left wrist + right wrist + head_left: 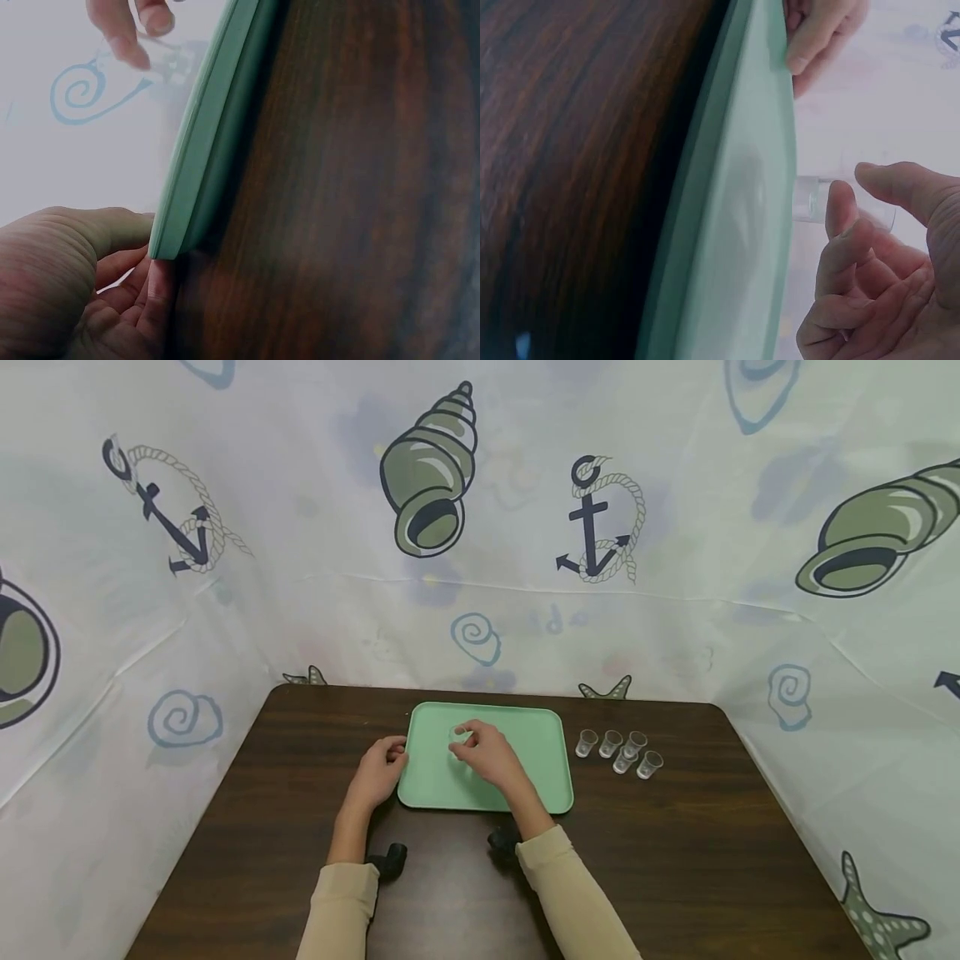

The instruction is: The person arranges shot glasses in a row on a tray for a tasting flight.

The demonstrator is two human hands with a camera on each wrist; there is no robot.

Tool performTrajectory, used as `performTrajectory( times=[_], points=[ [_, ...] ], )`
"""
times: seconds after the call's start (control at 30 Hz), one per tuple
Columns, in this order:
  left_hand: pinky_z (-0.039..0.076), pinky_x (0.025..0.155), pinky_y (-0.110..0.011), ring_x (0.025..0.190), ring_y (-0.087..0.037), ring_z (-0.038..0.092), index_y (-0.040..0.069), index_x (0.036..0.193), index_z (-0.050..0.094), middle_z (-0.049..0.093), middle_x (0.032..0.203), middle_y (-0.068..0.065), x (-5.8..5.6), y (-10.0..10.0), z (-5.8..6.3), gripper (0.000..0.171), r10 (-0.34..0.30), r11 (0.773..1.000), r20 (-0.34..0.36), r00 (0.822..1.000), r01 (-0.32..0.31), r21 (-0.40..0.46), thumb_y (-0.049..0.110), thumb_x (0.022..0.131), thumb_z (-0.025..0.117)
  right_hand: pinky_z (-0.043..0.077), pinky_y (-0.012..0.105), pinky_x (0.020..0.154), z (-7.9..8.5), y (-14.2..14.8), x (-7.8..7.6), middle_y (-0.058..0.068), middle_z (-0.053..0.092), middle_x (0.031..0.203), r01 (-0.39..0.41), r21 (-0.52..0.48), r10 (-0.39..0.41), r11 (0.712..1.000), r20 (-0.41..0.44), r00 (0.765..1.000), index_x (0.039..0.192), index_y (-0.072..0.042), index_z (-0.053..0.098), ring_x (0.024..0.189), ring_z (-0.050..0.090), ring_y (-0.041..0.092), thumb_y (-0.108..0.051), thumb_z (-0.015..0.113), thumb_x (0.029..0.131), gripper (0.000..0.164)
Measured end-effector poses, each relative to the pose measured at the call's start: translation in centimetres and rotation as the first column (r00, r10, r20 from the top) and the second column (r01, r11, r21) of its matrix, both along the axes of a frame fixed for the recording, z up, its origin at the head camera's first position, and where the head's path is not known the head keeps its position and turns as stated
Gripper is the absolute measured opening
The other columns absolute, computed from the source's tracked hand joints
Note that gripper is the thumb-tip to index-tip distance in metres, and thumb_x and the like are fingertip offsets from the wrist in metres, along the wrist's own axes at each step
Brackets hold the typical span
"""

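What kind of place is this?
It looks like an indoor table spot screened off by sheets, though I can't tell which building. A dark brown wood-grain table stands by white sheeting printed with shells and anchors, and a pale green rectangular tray lies on it.

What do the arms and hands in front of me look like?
The left hand and right hand are gloveless. The left sleeve and right sleeve are plain beige. A rounded black device shows beside each cuff; I can't make out straps.
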State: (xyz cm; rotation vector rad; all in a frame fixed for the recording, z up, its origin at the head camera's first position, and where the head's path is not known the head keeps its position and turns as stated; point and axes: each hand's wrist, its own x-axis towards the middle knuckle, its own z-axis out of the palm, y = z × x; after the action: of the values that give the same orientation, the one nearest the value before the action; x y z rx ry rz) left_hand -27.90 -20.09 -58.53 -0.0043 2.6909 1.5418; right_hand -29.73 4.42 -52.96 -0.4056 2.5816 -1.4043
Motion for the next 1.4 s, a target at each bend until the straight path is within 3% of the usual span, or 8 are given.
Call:
performTrajectory(
  times=[0.37,1.17,1.4],
  points=[
    [0.052,0.105,-0.054,0.127,-0.037,0.06,-0.001,0.154,0.053,0.06,0.137,-0.022,0.2,0.0,0.1,0.045,-0.001,1.0,0.004,1.0,0.001,0.0,0.017,0.113,0.054,0.053,0.034,0.064,-0.3,-2.0,-0.2,0.002,0.077,0.097,0.019,0.097,-0.022,0.995,0.03,0.999,0.137,-0.014,0.07,0.077,0.068,0.017,-0.031,0.071,0.106,0.036],
    [0.051,0.109,-0.056,0.129,-0.041,0.06,-0.003,0.152,0.054,0.063,0.137,-0.026,0.1,-0.2,0.1,0.043,-0.014,1.0,-0.013,1.0,0.014,0.02,0.014,0.113,0.056,0.049,0.032,0.061,-1.2,-3.0,-0.7,0.001,0.073,0.095,0.009,0.127,-0.015,0.992,0.05,0.999,0.14,-0.014,0.067,0.071,0.064,0.016,-0.033,0.071,0.105,0.04],
    [0.052,0.109,-0.055,0.13,-0.039,0.06,-0.002,0.153,0.054,0.063,0.138,-0.025,-0.1,-0.5,0.0,0.044,-0.015,1.0,-0.004,1.0,0.015,0.005,0.016,0.113,0.056,0.05,0.036,0.063,0.6,-1.5,0.2,0.001,0.07,0.095,-0.031,0.19,0.014,0.981,0.088,0.996,0.157,-0.018,0.053,0.073,0.065,0.019,-0.036,0.072,0.104,0.059]
  ],
)
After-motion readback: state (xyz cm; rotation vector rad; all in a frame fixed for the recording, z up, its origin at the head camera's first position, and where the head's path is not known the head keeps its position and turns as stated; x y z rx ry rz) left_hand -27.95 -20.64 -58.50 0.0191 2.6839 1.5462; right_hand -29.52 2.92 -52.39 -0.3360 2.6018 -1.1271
